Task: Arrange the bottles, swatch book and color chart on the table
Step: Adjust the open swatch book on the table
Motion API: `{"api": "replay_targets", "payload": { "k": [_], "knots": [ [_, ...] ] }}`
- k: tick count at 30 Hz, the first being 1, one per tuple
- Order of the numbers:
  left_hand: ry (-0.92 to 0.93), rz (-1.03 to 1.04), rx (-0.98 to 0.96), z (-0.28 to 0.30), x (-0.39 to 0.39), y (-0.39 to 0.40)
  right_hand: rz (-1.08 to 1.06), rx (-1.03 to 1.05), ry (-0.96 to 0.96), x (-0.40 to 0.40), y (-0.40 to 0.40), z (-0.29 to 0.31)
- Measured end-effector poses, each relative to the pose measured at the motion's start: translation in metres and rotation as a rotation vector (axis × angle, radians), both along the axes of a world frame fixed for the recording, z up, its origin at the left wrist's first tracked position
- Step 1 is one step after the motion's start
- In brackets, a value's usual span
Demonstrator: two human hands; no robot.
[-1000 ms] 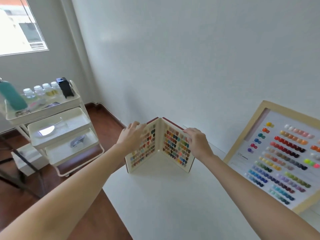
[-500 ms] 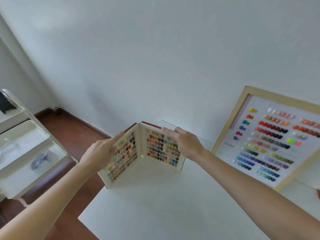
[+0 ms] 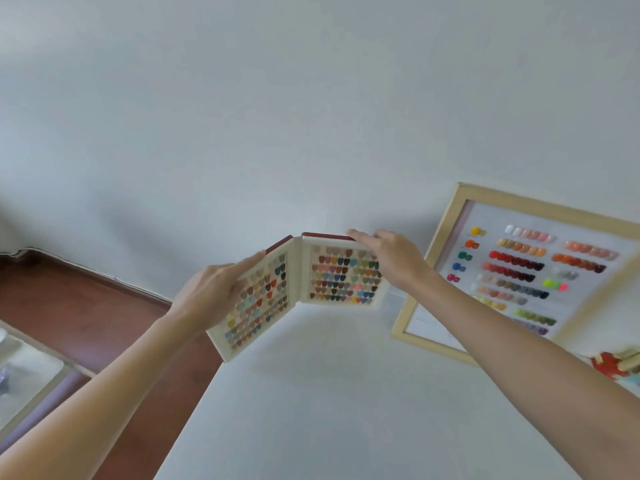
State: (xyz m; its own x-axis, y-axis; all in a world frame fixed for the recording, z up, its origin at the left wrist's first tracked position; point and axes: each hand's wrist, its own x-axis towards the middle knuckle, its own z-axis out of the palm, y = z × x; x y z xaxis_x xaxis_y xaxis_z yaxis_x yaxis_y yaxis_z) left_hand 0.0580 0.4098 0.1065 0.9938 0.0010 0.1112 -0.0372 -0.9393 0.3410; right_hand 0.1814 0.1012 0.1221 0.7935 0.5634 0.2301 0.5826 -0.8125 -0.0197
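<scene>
The swatch book (image 3: pixel 332 278) stands open on its lower edge at the back left corner of the white table (image 3: pixel 346 410), its two cream pages full of small colour chips facing me. My left hand (image 3: pixel 211 296) grips the outer edge of the left page. My right hand (image 3: pixel 394 261) holds the top right part of the right page. The framed colour chart (image 3: pixel 446 233) leans against the wall to the right of the book, with rows of colour samples. No bottles are in view.
The white wall (image 3: pixel 311 116) rises straight behind the table. Left of the table lies brown wooden floor (image 3: pixel 69 306). A corner of a white cart tray (image 3: pixel 20 382) shows at the far left. A red item (image 3: pixel 609 365) lies at the right edge.
The view has swung to the right, so the cart and window have left the frame. Both hands have spread the book's pages wider apart, and my right hand has shifted toward the page's top edge.
</scene>
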Motion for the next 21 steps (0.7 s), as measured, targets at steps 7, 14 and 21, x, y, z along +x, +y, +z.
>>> {"api": "replay_targets", "payload": {
  "k": [7,14,21],
  "knots": [
    [0.02,-0.035,-0.036,-0.005,0.055,-0.02,-0.108,-0.008,-0.002,0.031,-0.01,-0.001],
    [0.033,-0.06,-0.029,-0.012,0.081,-0.033,-0.171,-0.059,0.002,0.044,-0.019,-0.005],
    [0.029,-0.08,-0.021,-0.017,0.085,-0.039,-0.184,-0.054,0.013,0.045,-0.022,-0.008]
  ]
}}
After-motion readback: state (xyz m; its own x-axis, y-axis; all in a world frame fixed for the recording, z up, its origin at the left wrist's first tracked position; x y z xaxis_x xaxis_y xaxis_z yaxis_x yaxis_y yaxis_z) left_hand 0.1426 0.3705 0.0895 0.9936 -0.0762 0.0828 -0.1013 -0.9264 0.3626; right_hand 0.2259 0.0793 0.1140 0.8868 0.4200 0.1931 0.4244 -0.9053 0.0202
